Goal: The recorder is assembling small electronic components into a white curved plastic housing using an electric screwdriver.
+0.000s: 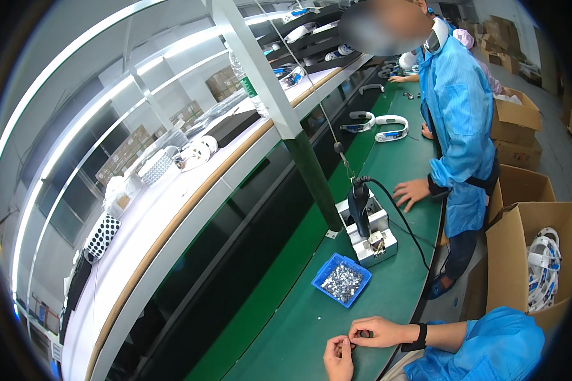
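At the near edge of the green bench, my left hand (339, 359) and my right hand (380, 331) meet fingertip to fingertip. Both are closed in a pinch; whatever they hold is too small and covered to make out. A black band circles my right wrist. Just beyond them stands a blue tray (317, 285) filled with small shiny metal parts (343, 283). One tiny pale piece (319, 318) lies loose on the bench near the tray. Behind the tray, a black corded power screwdriver (359, 209) rests upright at a grey-white block holder (378, 254), under a hanging cable.
A co-worker in a blue coat (457, 108) stands along the bench, one hand (412, 192) on its top. White U-shaped devices (391, 129) lie farther off. A metal post (260, 70) and shelf border the left. Cardboard boxes (508, 273) line the right floor.
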Demonstrator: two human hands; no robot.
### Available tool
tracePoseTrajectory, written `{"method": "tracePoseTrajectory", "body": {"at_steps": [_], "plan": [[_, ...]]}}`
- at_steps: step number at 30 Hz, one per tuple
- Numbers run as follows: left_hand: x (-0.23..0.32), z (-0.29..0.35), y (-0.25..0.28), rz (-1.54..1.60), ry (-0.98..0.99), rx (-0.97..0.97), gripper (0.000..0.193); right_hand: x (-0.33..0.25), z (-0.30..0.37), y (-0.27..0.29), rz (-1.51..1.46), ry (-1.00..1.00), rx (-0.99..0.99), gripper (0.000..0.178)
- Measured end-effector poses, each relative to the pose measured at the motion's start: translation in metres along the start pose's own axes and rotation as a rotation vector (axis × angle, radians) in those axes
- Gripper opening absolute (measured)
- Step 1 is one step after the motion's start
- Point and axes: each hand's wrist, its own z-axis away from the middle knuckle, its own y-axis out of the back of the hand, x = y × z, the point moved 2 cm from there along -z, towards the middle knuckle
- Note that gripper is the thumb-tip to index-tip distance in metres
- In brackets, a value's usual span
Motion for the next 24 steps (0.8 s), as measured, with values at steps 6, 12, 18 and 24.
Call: {"method": "tracePoseTrajectory", "body": {"at_steps": [6,12,18,24], "plan": [[0.006,0.0,-0.003,0.001,-0.011,-0.002,0.011,0.001,0.0,0.003,-0.042,0.008,0.009,0.012],[0.007,0.001,-0.003,0.054,-0.001,-0.013,0.009,-0.003,-0.001,0.006,-0.114,-0.008,-0.012,0.012],[-0.003,-0.001,-0.004,0.067,0.015,-0.014,0.008,0.002,-0.001,0.003,-0.058,-0.031,-0.019,0.013],[0.004,0.0,-0.003,0.057,0.009,0.013,0.008,0.005,-0.001,0.004,-0.058,-0.026,-0.009,0.015]]}}
